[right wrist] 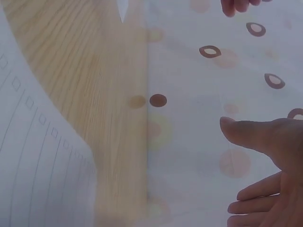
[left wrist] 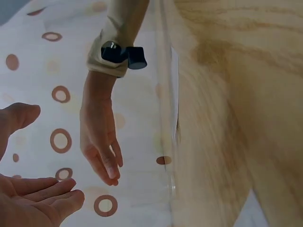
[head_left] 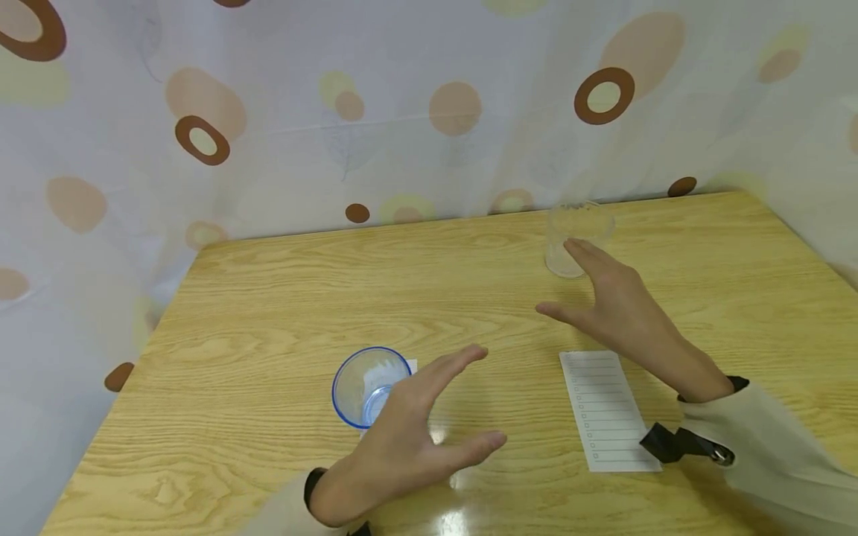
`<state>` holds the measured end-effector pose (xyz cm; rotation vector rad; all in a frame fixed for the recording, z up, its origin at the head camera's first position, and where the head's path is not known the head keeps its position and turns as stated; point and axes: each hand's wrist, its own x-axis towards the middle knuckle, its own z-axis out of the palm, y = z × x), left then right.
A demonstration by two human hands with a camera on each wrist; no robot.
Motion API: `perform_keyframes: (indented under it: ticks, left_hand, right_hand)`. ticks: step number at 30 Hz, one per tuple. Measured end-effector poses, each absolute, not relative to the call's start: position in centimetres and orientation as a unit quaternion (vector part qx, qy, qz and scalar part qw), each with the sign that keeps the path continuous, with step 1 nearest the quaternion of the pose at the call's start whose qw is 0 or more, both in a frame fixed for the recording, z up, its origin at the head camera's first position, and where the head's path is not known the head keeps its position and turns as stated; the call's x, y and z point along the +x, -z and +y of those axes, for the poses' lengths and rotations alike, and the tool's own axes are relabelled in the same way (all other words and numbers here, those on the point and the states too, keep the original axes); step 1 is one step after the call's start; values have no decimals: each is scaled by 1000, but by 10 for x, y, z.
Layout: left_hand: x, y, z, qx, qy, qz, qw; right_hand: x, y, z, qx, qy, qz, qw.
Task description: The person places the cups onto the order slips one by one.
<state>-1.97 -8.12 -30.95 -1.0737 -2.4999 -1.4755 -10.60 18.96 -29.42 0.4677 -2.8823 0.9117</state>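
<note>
My left hand [head_left: 405, 439] hovers over the near part of the table, its fingers extended and thumb spread apart, holding nothing. It partly covers a clear glass [head_left: 350, 387] with a blue rim, which stands upright. Farther to the right, my right hand [head_left: 620, 309] is raised with thumb and fingers apart, also holding nothing. Its fingertips overlap a clear, colourless container [head_left: 558, 253] near the table's back edge in the head view. Both hands show in the left wrist view, the right hand [left wrist: 97, 127] with its fingers pointing down.
A lined sheet of paper [head_left: 603, 409] with small checkboxes lies below the right forearm. White paper [head_left: 412, 365] peeks out beside the blue-rimmed glass. The wood-grain table [head_left: 268, 313] meets a white curtain [head_left: 402, 156] with brown and yellow spots at the back.
</note>
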Motion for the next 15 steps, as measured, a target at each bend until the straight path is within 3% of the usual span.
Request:
perform_keyframes:
  ticks: [7,15]
  left_hand:
    - [-18,319,-60,-325,450,-827,-85]
    - [-24,332,-43,-347,341,-866,-115]
  right_hand:
    - [-116,300,201,143,-290,-945,54]
    - [-129,306,215,122,-289,-947,71]
